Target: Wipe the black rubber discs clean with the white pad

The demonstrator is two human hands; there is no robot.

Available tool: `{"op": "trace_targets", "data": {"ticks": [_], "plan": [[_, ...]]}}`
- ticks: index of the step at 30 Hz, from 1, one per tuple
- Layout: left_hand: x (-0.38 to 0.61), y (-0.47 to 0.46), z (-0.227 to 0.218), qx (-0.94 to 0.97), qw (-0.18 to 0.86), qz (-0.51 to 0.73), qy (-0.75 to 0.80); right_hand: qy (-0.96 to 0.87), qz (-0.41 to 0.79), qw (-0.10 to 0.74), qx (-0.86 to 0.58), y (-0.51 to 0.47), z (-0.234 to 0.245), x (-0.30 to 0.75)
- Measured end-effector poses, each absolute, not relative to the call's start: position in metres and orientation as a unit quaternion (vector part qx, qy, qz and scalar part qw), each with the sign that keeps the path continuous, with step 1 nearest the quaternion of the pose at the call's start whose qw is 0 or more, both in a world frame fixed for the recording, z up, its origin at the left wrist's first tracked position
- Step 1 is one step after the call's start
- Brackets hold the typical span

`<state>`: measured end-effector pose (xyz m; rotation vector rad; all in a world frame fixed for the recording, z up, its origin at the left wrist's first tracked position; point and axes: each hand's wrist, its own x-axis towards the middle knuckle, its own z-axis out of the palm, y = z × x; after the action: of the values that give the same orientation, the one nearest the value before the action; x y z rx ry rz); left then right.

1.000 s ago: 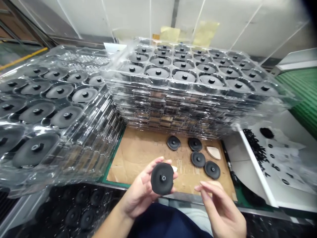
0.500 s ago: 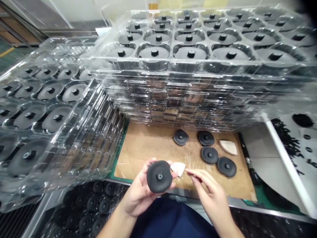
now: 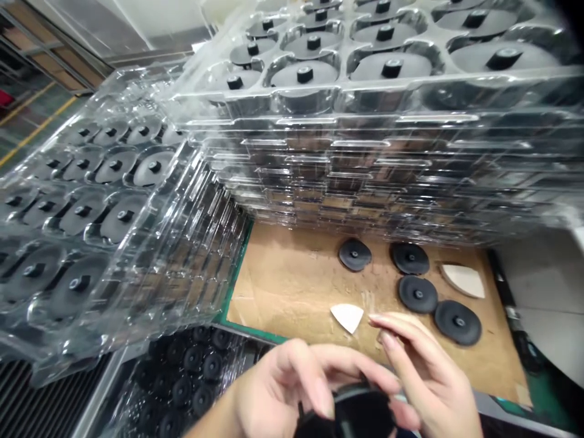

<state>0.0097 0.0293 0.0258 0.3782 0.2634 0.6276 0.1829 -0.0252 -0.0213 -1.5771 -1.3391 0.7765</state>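
My left hand (image 3: 292, 380) grips a black disc-shaped plastic part (image 3: 360, 413) at the lower edge of the view. The part is tipped so that its hub face no longer shows; the bottom frame edge cuts it off. Beside it, my right hand (image 3: 429, 371) has thumb and fingers pinched together; anything tiny between them I cannot make out. A white three-cornered piece (image 3: 347, 317) lies on the cardboard (image 3: 283, 274), just left of my right fingertips. Further right rest several black discs with central hubs (image 3: 417, 294) and a cream three-cornered stack (image 3: 463, 280).
Tall stacked clear plastic trays (image 3: 337, 152) holding grey discs stand behind the cardboard. Another tray stack (image 3: 182, 213) rises on the left. Below left, a bag of black round parts (image 3: 182, 377) lies beside the bench edge. A grey-white panel (image 3: 542, 304) borders the right side.
My left hand has brought the black disc part nearer and lower and turned it over from its hub-up position. My right hand stays pinched. The view has shifted.
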Motion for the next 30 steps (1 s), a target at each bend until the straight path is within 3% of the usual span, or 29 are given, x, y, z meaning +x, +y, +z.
{"op": "trace_targets", "data": {"ticks": [5, 12, 20, 30], "plan": [[0.011, 0.027, 0.026, 0.147, 0.925, 0.275, 0.216, -0.508, 0.317, 0.439, -0.670, -0.035, -0.023, 0.188], [0.003, 0.019, -0.005, 0.117, 0.880, 0.347, 0.303, -0.530, 0.300, 0.429, -0.667, -0.032, -0.036, 0.186], [-0.005, 0.008, -0.020, 0.054, 0.837, 0.396, 0.374, -0.677, 0.202, 0.247, -0.663, -0.033, -0.083, 0.176], [-0.014, 0.004, -0.022, 0.040, 0.820, 0.435, 0.370, -0.643, 0.204, 0.291, -0.678, -0.016, -0.088, 0.170]]}}
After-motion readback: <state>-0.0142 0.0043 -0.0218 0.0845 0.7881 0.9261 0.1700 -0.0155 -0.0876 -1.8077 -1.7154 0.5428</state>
